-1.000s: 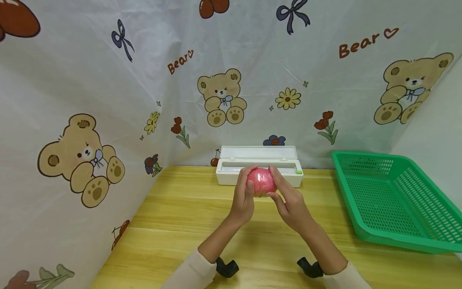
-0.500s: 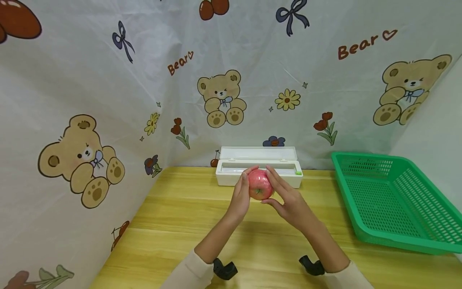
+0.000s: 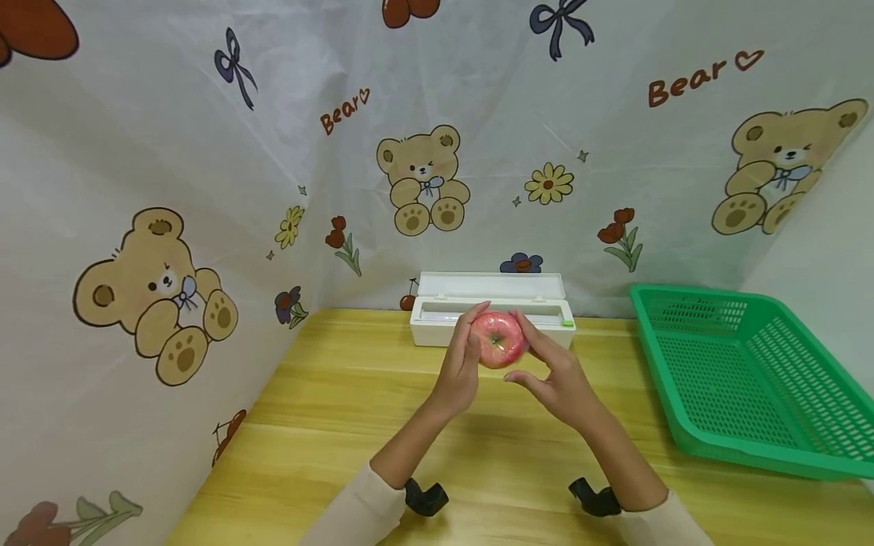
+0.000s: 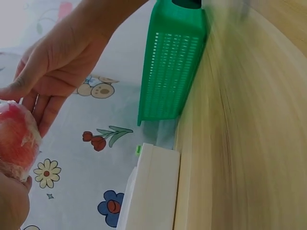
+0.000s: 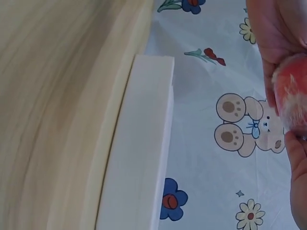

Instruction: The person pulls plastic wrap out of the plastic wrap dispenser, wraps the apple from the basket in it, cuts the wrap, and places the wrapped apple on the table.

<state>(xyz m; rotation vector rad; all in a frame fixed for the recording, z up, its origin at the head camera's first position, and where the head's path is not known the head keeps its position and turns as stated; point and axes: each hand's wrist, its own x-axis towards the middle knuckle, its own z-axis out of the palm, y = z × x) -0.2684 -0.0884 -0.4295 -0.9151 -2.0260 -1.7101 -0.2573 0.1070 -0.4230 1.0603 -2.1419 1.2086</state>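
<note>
A red apple [image 3: 501, 340] in clear, shiny film is held up between both hands, its stem end facing the head camera. My left hand [image 3: 459, 371] grips its left side, thumb toward me and fingers behind. On the right side, the fingers of my right hand [image 3: 561, 383] curl against the apple, while the thumb stands a little off below it. In the left wrist view, wrinkled film bunches on the side of the apple [image 4: 18, 139]. Behind the hands stands a white cling film box [image 3: 426, 334] with its lid raised and a green slider at its right end.
A green plastic basket [image 3: 683, 425] stands on the right of the wooden table [image 3: 328, 409]. A white cloth [image 3: 273, 136] printed with bears hangs behind and at the left. Black wrist mounts [image 3: 426, 499] are worn below both hands.
The apple has been turned in the hands, so its stem has come from the lower edge round to face the camera. My right thumb has moved off the apple.
</note>
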